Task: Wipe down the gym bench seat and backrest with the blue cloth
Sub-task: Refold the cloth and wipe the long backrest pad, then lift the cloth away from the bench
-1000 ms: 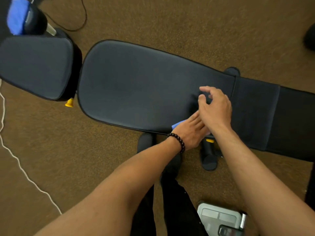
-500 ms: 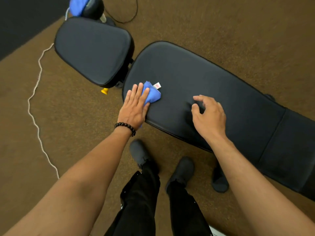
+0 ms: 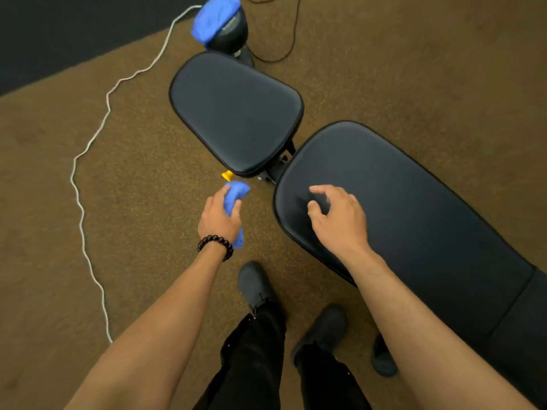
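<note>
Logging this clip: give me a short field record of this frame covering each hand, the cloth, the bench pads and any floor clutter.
left hand: closed on blue cloth, held over the carpet, off both pads
right hand: empty, fingers spread over near end of backrest; contact unclear
seat: uncovered, no hand on it
second blue cloth: draped over a roller pad beyond the seat
floor clutter: white cord, black cable

Both forearms bare, no sleeves in view. Left hand (image 3: 219, 217): string of round glossy black beads worn as a bracelet (image 3: 215, 243) at the wrist; right hand (image 3: 340, 220): nothing worn. Below the bracelet: black trousers (image 3: 254, 362) with small pale specks, dark grey matte soft shoes (image 3: 255, 284).
</note>
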Available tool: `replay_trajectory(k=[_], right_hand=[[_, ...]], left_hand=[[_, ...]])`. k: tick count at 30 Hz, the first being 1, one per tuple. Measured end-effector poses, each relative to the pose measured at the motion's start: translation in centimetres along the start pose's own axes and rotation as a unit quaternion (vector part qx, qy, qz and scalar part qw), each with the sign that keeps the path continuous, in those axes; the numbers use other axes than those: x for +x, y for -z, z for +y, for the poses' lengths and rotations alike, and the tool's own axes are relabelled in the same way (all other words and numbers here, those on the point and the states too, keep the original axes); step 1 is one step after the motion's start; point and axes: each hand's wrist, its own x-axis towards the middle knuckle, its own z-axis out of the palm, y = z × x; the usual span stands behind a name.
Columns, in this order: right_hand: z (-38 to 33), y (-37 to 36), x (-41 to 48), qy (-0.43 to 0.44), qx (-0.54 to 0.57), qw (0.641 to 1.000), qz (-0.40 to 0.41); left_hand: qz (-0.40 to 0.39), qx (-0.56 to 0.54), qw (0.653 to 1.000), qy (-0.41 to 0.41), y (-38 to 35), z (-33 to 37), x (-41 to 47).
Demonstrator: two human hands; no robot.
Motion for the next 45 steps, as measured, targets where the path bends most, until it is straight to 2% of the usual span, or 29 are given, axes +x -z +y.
replay_trajectory(k=[3,7,10,15,22,24,29,34,38,45], right_hand=[[-3.8,-0.9,1.2,0.025,-0.038,0.996,-0.073],[-8.3,-0.5,2.9,0.067,-0.107,0.974,-0.189],[-10.4,-0.4,4.0,0.08,-0.141,0.952,-0.26],[-12.2,1.3,6.4,0.025,-0.054,0.951,-0.302],[-16.7,2.5,13.5,-0.033,-0.056,0.903,-0.425],[-18.7,2.3,16.6,-0.03,-0.033,0.909,-0.414],[-23.3,0.9,24.3,-0.021,0.1,0.942,-0.319],[-26.9,-0.2,31.4,-0.033,0.16,0.952,-0.259],[-28.7,-1.0,35.5,-0.025,0.129,0.968,-0.216],[-31.6,-2.1,41.7,-0.038,0.075,0.977,-0.193]], left_hand=[[-0.09,-0.087,0.992,-0.012,2.5,0.2,-0.1],[-0.233,-0.192,0.953,-0.021,5.2,3.1,-0.7],[-0.312,-0.197,0.927,-0.067,6.9,5.6,-0.4],[-0.369,-0.144,0.91,-0.122,9.6,7.5,2.4],[-0.402,-0.081,0.903,-0.131,15.1,10.2,9.3],[-0.399,-0.047,0.907,-0.128,16.5,10.7,13.1],[-0.41,-0.01,0.906,-0.103,19.8,13.0,22.3],[-0.408,-0.038,0.909,-0.071,22.2,13.6,31.6],[-0.414,-0.006,0.904,-0.105,23.7,14.0,36.9],[-0.353,-0.072,0.926,-0.111,22.4,14.4,45.4]])
